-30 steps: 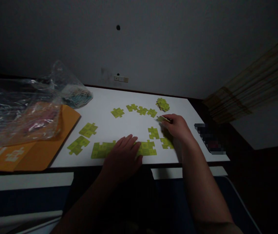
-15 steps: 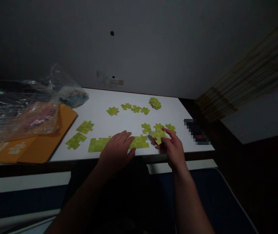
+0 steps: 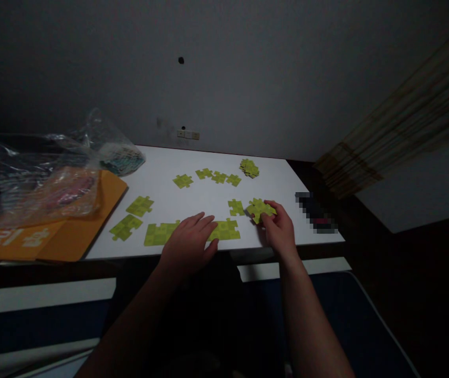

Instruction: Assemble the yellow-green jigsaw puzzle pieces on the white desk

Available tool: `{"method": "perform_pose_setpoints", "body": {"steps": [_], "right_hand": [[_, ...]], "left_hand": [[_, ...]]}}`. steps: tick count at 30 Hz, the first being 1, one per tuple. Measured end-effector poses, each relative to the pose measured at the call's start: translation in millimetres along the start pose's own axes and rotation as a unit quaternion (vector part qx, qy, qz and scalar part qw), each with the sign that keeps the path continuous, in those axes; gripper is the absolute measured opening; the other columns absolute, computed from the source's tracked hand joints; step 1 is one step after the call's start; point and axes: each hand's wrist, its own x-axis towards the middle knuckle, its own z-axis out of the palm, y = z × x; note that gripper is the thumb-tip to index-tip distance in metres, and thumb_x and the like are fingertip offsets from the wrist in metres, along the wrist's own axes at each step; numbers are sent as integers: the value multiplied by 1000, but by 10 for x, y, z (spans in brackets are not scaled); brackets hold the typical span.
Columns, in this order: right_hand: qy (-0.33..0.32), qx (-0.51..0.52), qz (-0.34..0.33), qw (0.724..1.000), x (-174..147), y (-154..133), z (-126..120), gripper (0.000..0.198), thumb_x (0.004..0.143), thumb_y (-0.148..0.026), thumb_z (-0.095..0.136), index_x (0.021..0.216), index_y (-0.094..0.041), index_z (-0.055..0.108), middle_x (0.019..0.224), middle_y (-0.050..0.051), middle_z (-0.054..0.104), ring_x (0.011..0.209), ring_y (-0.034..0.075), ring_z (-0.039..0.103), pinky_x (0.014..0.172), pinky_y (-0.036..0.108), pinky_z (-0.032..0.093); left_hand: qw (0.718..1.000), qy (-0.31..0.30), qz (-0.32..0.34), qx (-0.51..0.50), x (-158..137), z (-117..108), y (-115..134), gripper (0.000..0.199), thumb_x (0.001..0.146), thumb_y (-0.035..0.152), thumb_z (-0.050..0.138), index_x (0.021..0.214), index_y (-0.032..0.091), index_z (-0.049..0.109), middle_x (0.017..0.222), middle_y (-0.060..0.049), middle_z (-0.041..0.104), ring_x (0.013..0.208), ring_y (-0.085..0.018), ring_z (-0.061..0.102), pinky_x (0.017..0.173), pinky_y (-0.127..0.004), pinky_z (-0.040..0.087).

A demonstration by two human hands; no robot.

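Though white lettering point(image 3: 10, 237) unclear — left hand point(image 3: 188, 240) flat on puzzle strip point(image 3: 226, 230), green piece point(image 3: 258, 209) in right hand point(image 3: 280, 229)

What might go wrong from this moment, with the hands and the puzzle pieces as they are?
The left hand lies across the strip of green puzzle pieces near the front edge of the white table; a push might shift the strip. The right hand holds a single puzzle piece close beside a loose piece, which it might knock.
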Motion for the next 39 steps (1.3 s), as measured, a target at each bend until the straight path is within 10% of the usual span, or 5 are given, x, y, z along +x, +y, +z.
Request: {"method": "perform_pose_setpoints", "body": {"steps": [13, 22, 34, 39], "right_hand": [[5, 59, 58, 997, -248, -192, -29, 46, 78, -50, 91, 113, -24, 75, 83, 0, 73, 70, 20, 67, 65, 35, 56], [-66, -152, -76, 983, -106, -182, -383, 43, 95, -36, 68, 134, -31, 85, 141, 10, 82, 134, 38, 74, 122, 64, 52], [-16, -76, 8, 997, -204, -167, -384, 52, 89, -51, 86, 133, -26, 72, 108, 6, 78, 79, 23, 75, 65, 36, 61], [-41, -66, 12, 997, -153, -177, -387, 41, 90, -52, 86, 119, -24, 79, 106, 9, 83, 82, 24, 76, 73, 40, 65]], "left_hand": [[1000, -18, -4, -6, 2, 4, -6, 41, 105, 32, 70, 144, 17, 72, 156, -13, 74, 148, -40, 66, 122, -63, 57], [999, -27, -15, -19, 7, -19, 15, 41, 105, 30, 69, 144, 20, 74, 157, -13, 74, 151, -39, 64, 124, -63, 56], [999, -14, -7, -29, -10, 23, -2, 42, 105, 29, 69, 144, 16, 74, 155, -16, 74, 150, -41, 65, 122, -67, 57], [1000, -7, -4, -29, -8, 26, -10, 41, 104, 29, 69, 143, 17, 74, 155, -15, 75, 149, -41, 66, 121, -67, 58]]}}
